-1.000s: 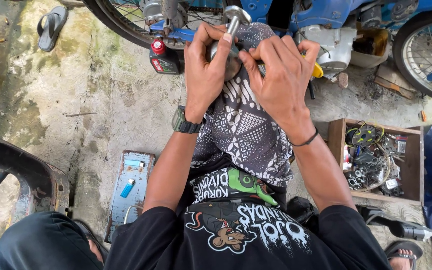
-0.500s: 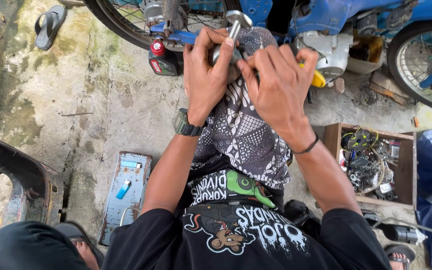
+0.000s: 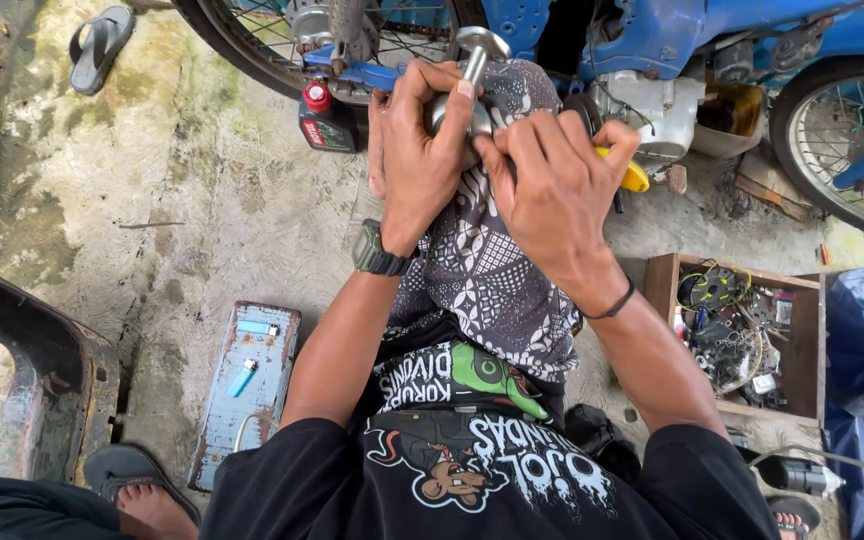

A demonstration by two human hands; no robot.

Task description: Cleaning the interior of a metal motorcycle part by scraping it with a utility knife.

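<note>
Stained concrete (image 3: 202,230) spread under you, mossy toward ten o'clock, and a blue motorcycle (image 3: 672,40) stood across the top of your view from eleven to two o'clock, one spoked wheel (image 3: 842,130) at two. At three o'clock sat a wooden box (image 3: 742,335) of tangled small parts; at eight lay a flat pale-blue metal panel (image 3: 247,390) with a lighter on it, and a bottle with a red cap (image 3: 327,120) stood at eleven beside the rear wheel. A sandal (image 3: 102,45) rested far off at ten.

Over your raised knee hung a patterned black-and-white cloth (image 3: 492,270), and on top of it, at twelve o'clock, you held a rounded metal part (image 3: 467,105) with a short shaft sticking up. Your left hand (image 3: 417,160), watch at the wrist, was wrapped around the part, fingers curled and thumb pressed by the shaft. Your right hand (image 3: 557,195) was closed against it from the other side, fingertips bunched at the part's lower edge; whether they pinched something small there I could not tell. A yellow handle (image 3: 634,178) showed just behind your right knuckles.

You seemed to be working a piece on or off the part while bracing it on your knee. The next move likely called for a firm left grip and a careful, steady pull or twist from your right fingertips.
</note>
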